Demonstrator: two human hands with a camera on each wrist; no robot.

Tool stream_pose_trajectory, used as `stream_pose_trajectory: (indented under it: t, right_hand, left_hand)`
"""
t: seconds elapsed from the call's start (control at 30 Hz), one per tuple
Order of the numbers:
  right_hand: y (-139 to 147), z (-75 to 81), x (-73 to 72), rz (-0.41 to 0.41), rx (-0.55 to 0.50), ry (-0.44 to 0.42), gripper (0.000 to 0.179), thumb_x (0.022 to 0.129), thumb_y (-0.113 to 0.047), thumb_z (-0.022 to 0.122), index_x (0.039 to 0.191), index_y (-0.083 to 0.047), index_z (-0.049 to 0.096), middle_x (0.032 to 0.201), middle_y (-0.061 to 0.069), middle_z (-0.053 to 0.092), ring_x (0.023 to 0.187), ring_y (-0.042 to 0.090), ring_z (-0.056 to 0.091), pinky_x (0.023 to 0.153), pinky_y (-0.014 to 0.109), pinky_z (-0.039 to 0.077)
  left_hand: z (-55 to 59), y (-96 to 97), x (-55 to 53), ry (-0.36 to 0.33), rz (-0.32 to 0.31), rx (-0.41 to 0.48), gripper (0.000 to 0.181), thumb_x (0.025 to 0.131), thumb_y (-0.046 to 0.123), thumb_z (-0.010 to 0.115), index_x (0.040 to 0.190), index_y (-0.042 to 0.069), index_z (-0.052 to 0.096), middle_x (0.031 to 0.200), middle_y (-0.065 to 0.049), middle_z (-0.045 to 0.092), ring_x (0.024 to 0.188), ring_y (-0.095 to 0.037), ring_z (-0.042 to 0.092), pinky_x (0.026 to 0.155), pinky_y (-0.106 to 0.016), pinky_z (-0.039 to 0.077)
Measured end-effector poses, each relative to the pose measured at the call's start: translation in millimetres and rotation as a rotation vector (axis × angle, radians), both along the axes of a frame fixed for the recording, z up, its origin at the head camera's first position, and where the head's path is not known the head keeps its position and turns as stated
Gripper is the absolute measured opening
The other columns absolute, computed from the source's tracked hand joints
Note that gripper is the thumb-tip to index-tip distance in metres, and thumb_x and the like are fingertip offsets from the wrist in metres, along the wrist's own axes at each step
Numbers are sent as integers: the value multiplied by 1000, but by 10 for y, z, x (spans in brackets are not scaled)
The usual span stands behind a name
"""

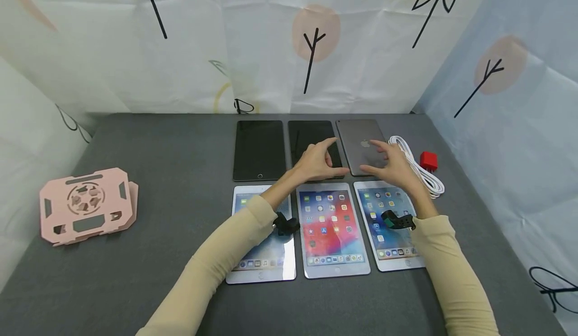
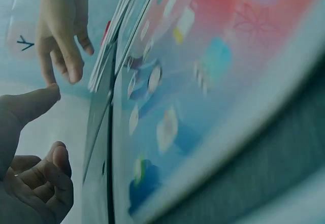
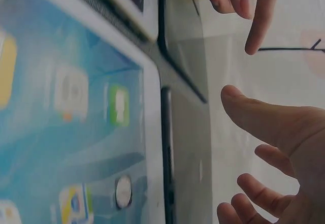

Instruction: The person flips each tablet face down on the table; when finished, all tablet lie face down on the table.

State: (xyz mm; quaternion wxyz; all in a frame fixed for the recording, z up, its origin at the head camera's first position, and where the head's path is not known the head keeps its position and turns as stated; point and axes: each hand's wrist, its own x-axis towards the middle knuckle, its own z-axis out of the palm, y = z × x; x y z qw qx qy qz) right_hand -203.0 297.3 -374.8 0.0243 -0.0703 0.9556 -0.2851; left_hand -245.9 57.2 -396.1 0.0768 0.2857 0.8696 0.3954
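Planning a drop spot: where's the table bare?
Bare: the table between pink object and tablets, and the front strip below the tablets, between the sleeves. Crowded: the two tablet rows, left hand and right hand over the back one, with cable and red plug alongside.

Head view: from above, facing forward and down over the table [image 1: 180,195] to the cloth [image 1: 253,40]; the farthest and widest. Left wrist view: low, close to the tablets [image 1: 333,230], turned sideways, facing past the left hand [image 1: 318,161] toward the right hand [image 1: 392,165]. Right wrist view: similarly close and sideways; both wrist views share the two hands.
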Motion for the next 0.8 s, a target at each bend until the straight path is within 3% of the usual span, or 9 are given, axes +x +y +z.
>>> stream_pose_trajectory:
  t: [0.03, 0.2, 0.27, 0.4, 0.8]
  right_hand:
    - [-30, 2, 0, 3, -4, 3, 79, 90, -22, 78, 154, 2, 38, 142, 36, 44, 124, 53, 47, 101, 66, 46]
    - [-162, 9, 11, 32, -26, 2, 80, 90, -22, 79, 154, 1, 38, 143, 34, 43, 124, 53, 47, 100, 66, 47]
    - [-218, 13, 16, 41, -30, -13, 82, 90, -22, 79, 156, 1, 36, 143, 34, 42, 125, 52, 47, 101, 66, 47]
    - [-331, 6, 18, 53, -36, -55, 87, 89, -25, 80, 158, -1, 33, 144, 33, 40, 127, 50, 46, 102, 65, 46]
    - [-571, -125, 11, 93, 7, -135, 92, 87, -32, 81, 157, 1, 33, 141, 31, 45, 121, 44, 51, 100, 60, 49]
  left_hand:
    - [-45, -56, -44, 17, 1, 1, 99, 83, 49, 82, 158, 4, 35, 79, -5, 67, 62, -11, 57, 59, -21, 45]
    - [-10, -348, -80, 53, 26, -32, 102, 82, 52, 80, 159, 5, 33, 84, -6, 66, 67, -13, 57, 67, -24, 48]
    - [58, -458, -42, 57, 35, -53, 100, 83, 46, 81, 159, 3, 32, 88, -10, 67, 70, -16, 57, 67, -25, 47]
    - [83, -633, -9, 59, 47, -97, 104, 83, 47, 82, 161, 5, 28, 94, -14, 67, 73, -18, 55, 67, -26, 45]
    - [-40, -927, 37, 50, 50, -228, 112, 82, 50, 82, 161, -2, 22, 99, -11, 65, 74, -18, 55, 63, -24, 42]
